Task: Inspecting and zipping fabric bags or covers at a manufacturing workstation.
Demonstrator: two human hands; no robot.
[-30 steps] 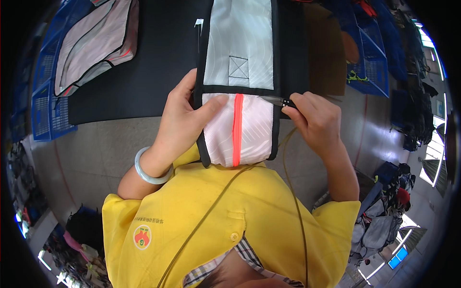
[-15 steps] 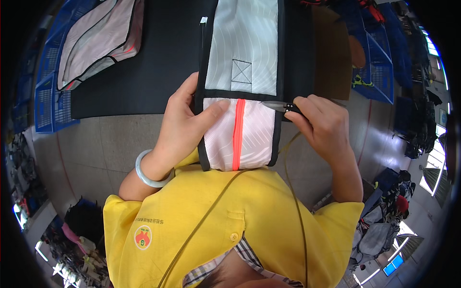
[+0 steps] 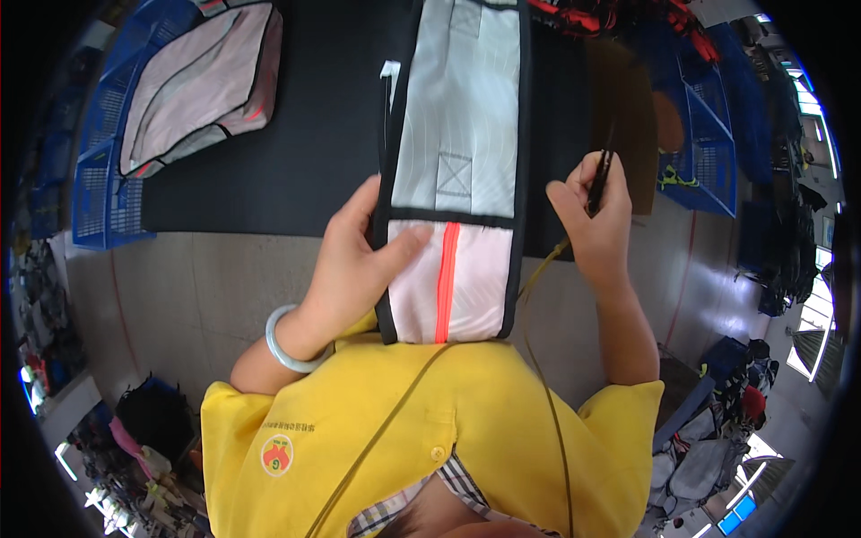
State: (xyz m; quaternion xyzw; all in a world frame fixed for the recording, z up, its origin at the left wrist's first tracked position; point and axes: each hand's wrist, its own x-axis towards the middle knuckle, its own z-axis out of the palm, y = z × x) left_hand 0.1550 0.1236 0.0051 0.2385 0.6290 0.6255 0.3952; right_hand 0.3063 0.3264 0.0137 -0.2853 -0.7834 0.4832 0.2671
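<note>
A sewn fabric bag point(image 3: 489, 117), grey above and pink below with black bound edges, runs from the black tabletop to my chest. A red zipper-like strip point(image 3: 447, 278) crosses its pink end, and a stitched cross-box shows on the grey part. My left hand point(image 3: 350, 269) grips its left edge, thumb on the pink face, the other fingers partly hidden beyond the edge. Off to the right of the bag, apart from it, my right hand point(image 3: 599, 224) is closed around black thread snips point(image 3: 601, 179), blades pointing away from me. An olive cord point(image 3: 545, 263) hangs by that hand.
The black tabletop point(image 3: 269, 193) lies in front of me. Another pink-and-grey sewn piece point(image 3: 202, 81) rests at its far left, beside a blue plastic crate point(image 3: 99, 202). More blue crates point(image 3: 713, 161) stand at the right, near brown cardboard point(image 3: 628, 90). Red-and-black items point(image 3: 619, 16) lie at the far side.
The snips have left the bag's seam; my right hand has drawn back to the right and turned them to point away. The bag and my left hand sit slightly lower in view.
</note>
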